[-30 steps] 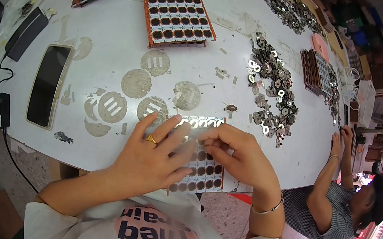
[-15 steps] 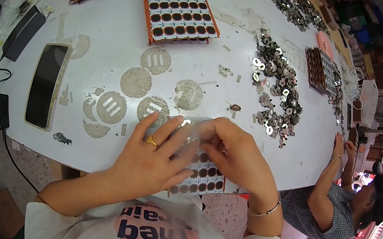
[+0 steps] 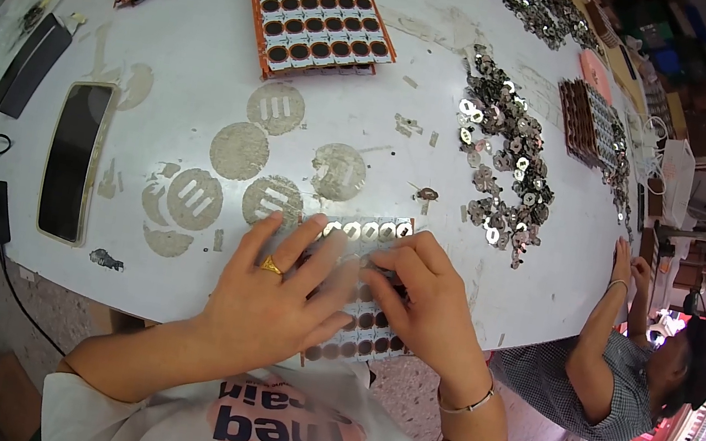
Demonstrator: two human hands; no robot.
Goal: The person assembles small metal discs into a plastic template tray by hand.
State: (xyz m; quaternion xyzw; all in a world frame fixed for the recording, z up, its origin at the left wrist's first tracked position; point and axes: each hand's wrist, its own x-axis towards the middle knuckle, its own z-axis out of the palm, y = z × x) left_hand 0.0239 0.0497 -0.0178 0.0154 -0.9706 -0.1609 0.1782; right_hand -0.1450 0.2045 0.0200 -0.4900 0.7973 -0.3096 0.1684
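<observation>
One left hand [image 3: 271,300]: fingers spread, hold unclear.
Right hand [image 3: 431,311]: curled, hold unclear.
Panel [image 3: 367,335]: beneath them, long axis pointing away.

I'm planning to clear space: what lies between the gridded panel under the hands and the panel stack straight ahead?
The head view shows round grey patches on the white tabletop between the panel and the stack, with flecks to the right.
</observation>
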